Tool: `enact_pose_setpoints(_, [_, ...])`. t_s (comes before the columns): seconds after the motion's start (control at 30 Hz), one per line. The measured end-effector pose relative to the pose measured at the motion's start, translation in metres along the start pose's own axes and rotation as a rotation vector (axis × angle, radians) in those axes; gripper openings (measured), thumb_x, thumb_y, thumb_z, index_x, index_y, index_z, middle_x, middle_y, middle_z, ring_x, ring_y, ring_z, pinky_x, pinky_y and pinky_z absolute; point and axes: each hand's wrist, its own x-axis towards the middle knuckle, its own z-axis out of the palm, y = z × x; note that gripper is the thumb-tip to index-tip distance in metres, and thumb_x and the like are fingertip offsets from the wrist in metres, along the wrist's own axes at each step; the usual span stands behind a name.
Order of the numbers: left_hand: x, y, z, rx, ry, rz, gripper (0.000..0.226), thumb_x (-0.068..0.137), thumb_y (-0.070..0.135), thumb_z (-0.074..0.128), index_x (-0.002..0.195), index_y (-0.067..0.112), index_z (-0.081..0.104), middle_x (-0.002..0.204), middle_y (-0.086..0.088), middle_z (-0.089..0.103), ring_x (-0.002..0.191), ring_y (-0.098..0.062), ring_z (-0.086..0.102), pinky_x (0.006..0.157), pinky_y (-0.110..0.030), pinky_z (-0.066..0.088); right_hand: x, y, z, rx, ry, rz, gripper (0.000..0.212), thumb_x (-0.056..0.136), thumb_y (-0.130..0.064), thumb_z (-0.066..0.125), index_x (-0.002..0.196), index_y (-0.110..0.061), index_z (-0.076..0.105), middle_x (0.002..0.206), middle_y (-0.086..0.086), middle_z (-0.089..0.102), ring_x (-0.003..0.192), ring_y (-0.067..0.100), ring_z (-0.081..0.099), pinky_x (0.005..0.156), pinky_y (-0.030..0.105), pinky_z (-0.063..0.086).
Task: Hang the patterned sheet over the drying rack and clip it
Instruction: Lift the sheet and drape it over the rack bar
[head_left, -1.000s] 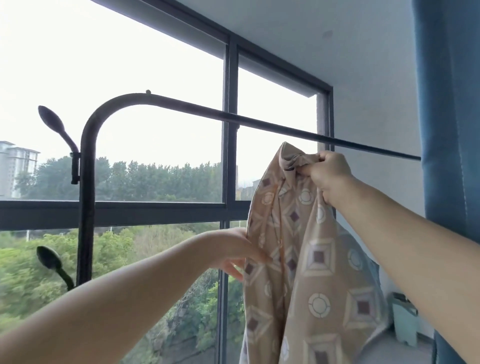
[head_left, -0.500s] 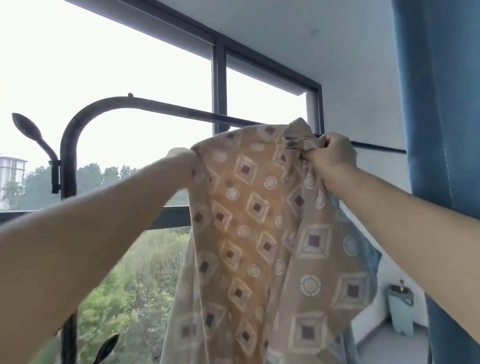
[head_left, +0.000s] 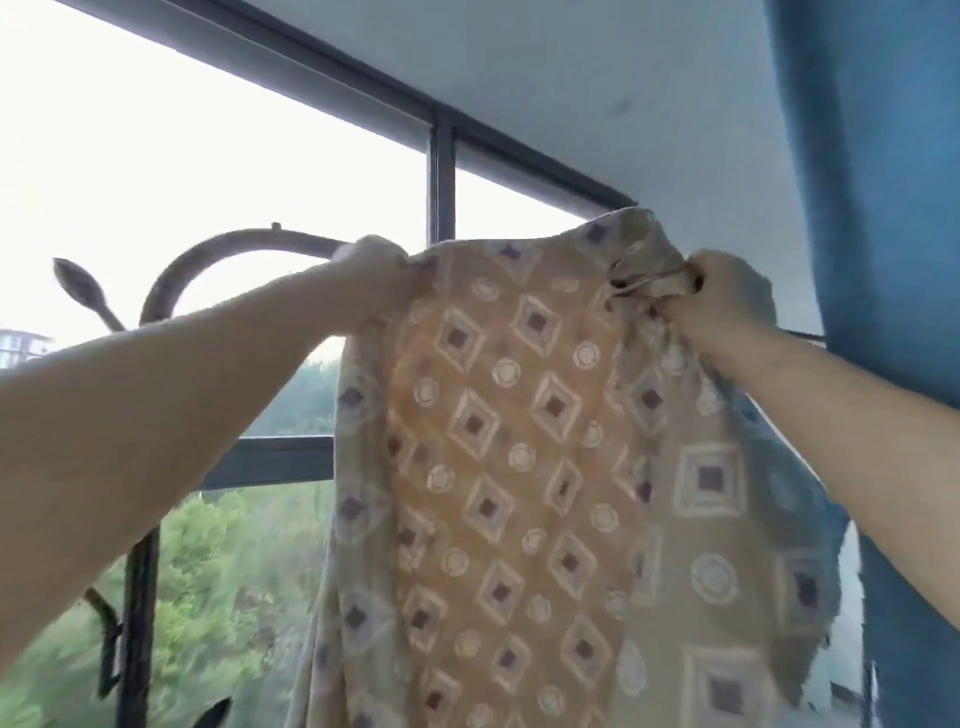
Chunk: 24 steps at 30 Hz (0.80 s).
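L hand (head_left: 371, 267): grips sheet's top edge, frame centre-left.
R hand (head_left: 727, 291): fist round bunched sheet (head_left: 519, 441), upper right.
Rack (head_left: 218, 260): dark bar behind sheet, blurred.

One wide-angle view, worn on the person's head, faces forward and tilts upward toward the window frame (head_left: 441, 171) and ceiling (head_left: 571, 78). It sits close: both forearms enter from the lower corners, with the left hand (head_left: 371, 265) and right hand (head_left: 727, 291) at mid-height. The patterned sheet (head_left: 519, 467) fills the centre, the drying rack (head_left: 136, 597) stands left, and a blue curtain (head_left: 883, 208) runs down the right edge.
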Motion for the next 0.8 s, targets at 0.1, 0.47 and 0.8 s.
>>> enact_pose_setpoints(0.1, [0.004,0.010,0.013,0.016,0.032,0.027,0.043,0.087,0.049,0.057,0.064,0.014,0.057,0.056,-0.001,0.047,0.044,-0.013,0.039,0.034,-0.014,0.032,-0.003,0.000,0.001,-0.128,-0.270,-0.016,0.019,0.079,-0.020,0.071,0.094,-0.014,0.063,0.092,0.008,0.059,0.086,0.026,0.053,0.069,0.028,0.035])
enact_pose_setpoints(0.47, [-0.004,0.011,0.041,-0.021,-0.116,0.023,0.032,0.087,0.035,0.062,0.068,0.010,0.058,0.056,-0.001,0.041,0.046,-0.013,0.032,0.036,-0.014,0.027,-0.021,-0.025,0.008,0.221,-0.232,-0.055,0.061,0.073,-0.014,0.078,0.127,-0.024,0.051,0.097,-0.009,0.052,0.096,0.016,0.057,0.076,0.024,0.045])
enact_pose_setpoints(0.8, [-0.018,0.013,0.055,-0.144,-0.153,0.181,0.015,0.080,0.023,0.071,0.079,0.009,0.067,0.076,-0.002,0.058,0.068,-0.017,0.051,0.060,-0.024,0.044,-0.051,-0.045,0.049,0.430,-0.897,0.090,0.021,0.076,-0.017,0.076,0.094,-0.017,0.067,0.084,0.003,0.070,0.066,0.011,0.067,0.065,0.023,0.058])
